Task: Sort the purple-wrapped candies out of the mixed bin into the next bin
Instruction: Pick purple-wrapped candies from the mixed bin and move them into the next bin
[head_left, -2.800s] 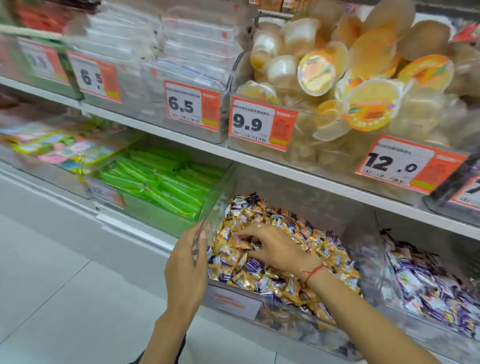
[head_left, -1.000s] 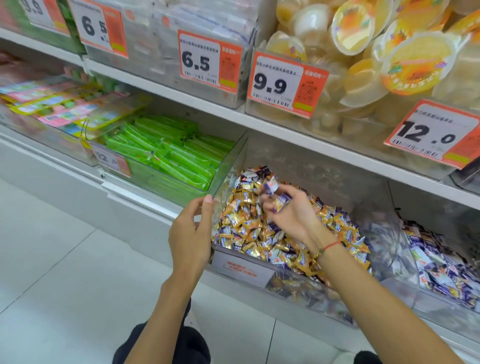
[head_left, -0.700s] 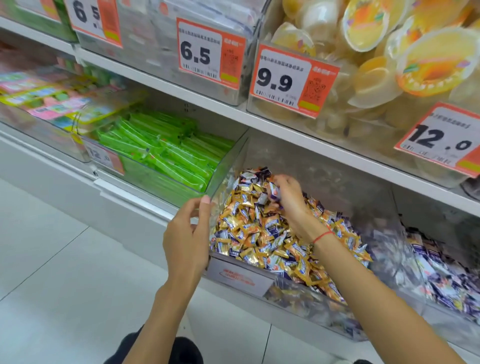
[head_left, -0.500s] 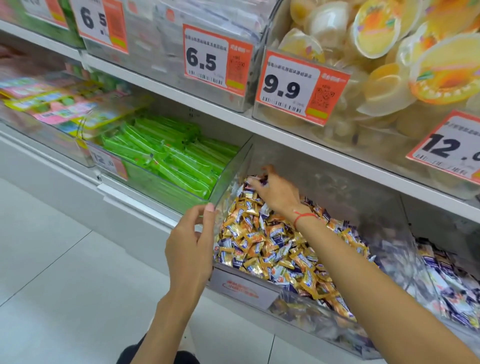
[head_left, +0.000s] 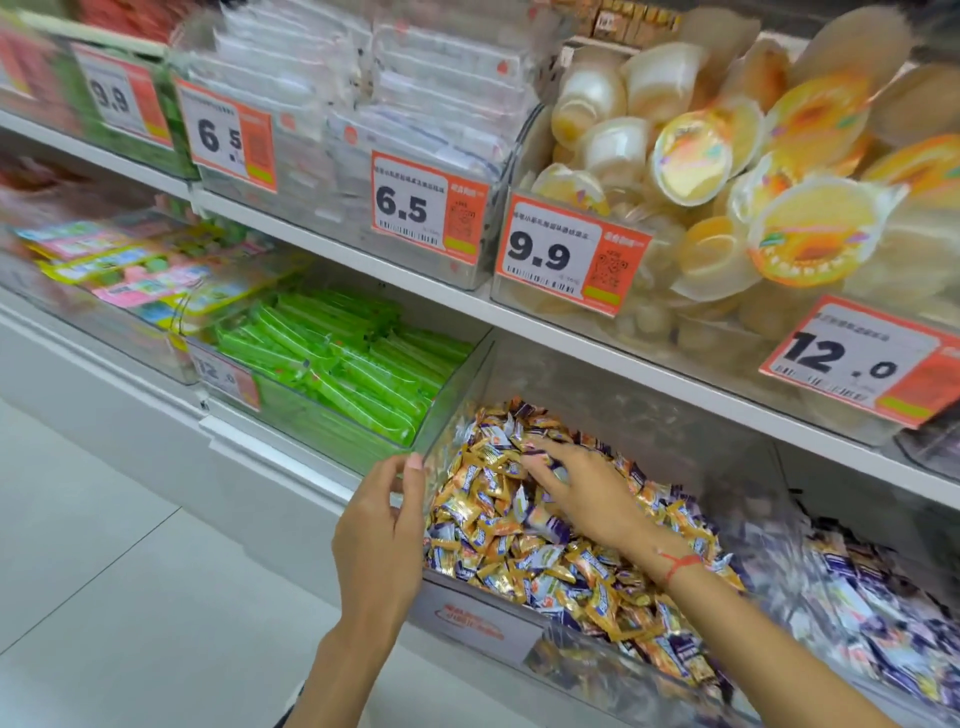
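The clear mixed bin on the lower shelf is heaped with gold and purple-wrapped candies. My right hand, a red string at its wrist, lies palm down on the pile near the back left. Its thumb and fingers close on a purple-wrapped candy. My left hand grips the bin's front-left corner, with its fingertips on the clear wall. The neighbouring bin to the right holds purple-wrapped candies.
A bin of green packets stands just left of the mixed bin, with pink and yellow packs further left. The shelf above carries white packets, jelly cups and orange price tags. Pale floor tiles lie below.
My right hand has come back from the far rear of the pile toward the middle left and is lower on the candies. The left hand has stayed on the bin corner. The camera has shifted.
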